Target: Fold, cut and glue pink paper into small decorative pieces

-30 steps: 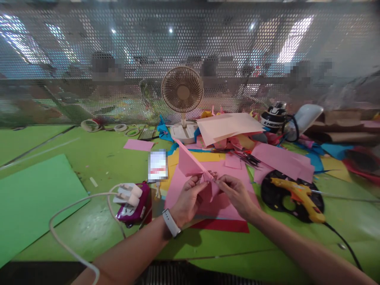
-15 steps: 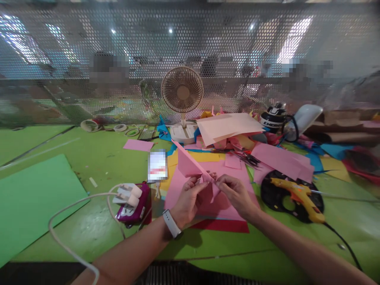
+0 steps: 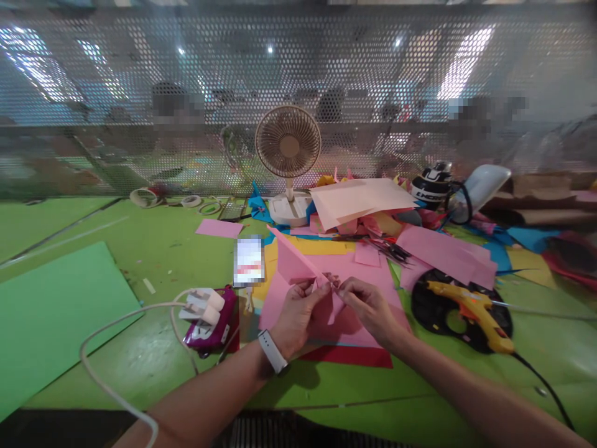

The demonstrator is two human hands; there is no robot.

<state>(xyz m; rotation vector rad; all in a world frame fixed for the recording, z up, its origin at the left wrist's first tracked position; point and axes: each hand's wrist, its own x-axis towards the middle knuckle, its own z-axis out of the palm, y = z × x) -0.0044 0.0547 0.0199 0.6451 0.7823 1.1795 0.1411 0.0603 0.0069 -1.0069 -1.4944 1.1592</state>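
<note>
A folded piece of pink paper (image 3: 293, 260) is held up over the stack, its long pointed end slanting to the upper left. My left hand (image 3: 298, 314) is closed around its lower part, thumb pressed against the fold. At the right end of the fold, the thumb and index finger of my right hand (image 3: 366, 305) pinch the same paper. Fingers hide the exact spot of the pinch. Beneath both hands lie pink sheets (image 3: 373, 326), with a red sheet (image 3: 345, 356) showing at the front and yellow paper (image 3: 321, 246) behind.
A yellow glue gun (image 3: 476, 311) rests on a black round tray (image 3: 422, 305) at right. To the left are a phone (image 3: 249, 261), a purple power strip (image 3: 217, 326) with plugs and cable, and a green sheet (image 3: 60, 323). A fan (image 3: 289, 143) stands behind, beside scissors (image 3: 394, 249) and paper scraps.
The view has shifted slightly. The pointed end of the folded pink paper has tipped a little lower and left. Both hands keep their grip in nearly the same place.
</note>
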